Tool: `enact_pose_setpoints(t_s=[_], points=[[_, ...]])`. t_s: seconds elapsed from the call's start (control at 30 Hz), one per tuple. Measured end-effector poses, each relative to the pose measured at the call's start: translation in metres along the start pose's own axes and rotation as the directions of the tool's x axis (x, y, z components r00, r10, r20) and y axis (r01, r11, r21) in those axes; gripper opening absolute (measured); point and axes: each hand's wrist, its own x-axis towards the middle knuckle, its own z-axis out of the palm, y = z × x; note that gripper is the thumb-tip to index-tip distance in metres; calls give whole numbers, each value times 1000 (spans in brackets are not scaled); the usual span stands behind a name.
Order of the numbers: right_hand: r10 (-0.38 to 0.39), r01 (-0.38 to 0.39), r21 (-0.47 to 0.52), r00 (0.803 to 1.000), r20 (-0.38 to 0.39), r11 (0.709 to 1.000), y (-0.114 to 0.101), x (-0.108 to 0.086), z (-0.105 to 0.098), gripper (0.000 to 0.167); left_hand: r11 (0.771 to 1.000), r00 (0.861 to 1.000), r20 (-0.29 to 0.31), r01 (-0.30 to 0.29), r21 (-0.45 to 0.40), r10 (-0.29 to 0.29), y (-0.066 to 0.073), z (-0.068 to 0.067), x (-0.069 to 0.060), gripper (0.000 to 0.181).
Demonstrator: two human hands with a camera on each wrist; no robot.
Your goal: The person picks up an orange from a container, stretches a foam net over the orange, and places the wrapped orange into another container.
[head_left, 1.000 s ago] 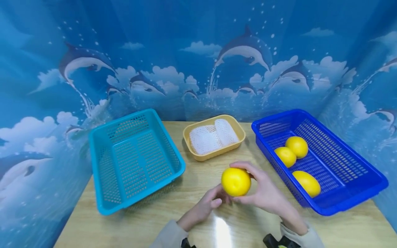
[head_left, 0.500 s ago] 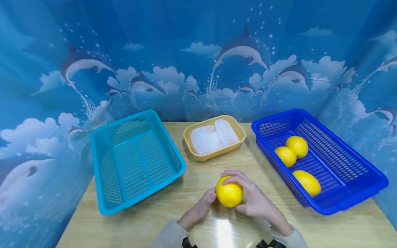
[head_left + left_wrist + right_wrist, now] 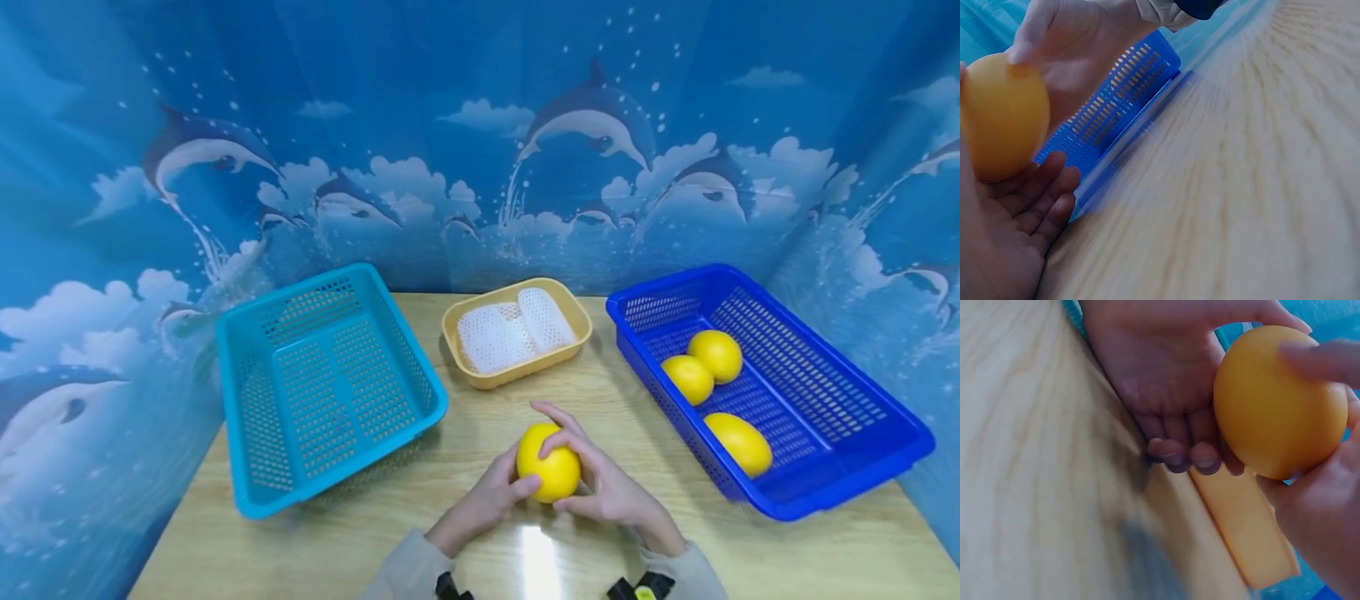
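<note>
My left hand (image 3: 491, 497) cupped and right hand (image 3: 613, 492) gripped the orange (image 3: 556, 478), this side of the tray (image 3: 491, 382). Light pressure seemed best.

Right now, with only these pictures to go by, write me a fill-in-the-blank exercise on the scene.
1. Between the left hand and right hand is ____ round yellow fruit.
2. The dark-blue perforated plastic basket holds ____ loose yellow fruits.
3. The folded netting in the small tan oval tray is coloured ____.
4. In the head view, the turquoise perforated plastic basket stands to the ____ of the tray.

Missing words: one; three; white; left.
</note>
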Motion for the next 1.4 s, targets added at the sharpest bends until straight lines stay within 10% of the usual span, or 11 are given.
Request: enact_pose_setpoints(t_s=[0.43, 0.93, 1.4], points=[[138, -116, 234, 987, -81, 965, 21, -8, 3, 102, 994, 994, -75, -77, 81, 84, 0, 1, 1, 69], [190, -180, 357, 982, 6, 917, 34, -11, 10, 110, 964, 988, -33, -139, 226, 150, -3, -1, 2, 86], [165, -124, 383, 984, -75, 915, 40, -11, 13, 101, 937, 979, -21, -189, 294, 204, -4, 2, 0, 84]])
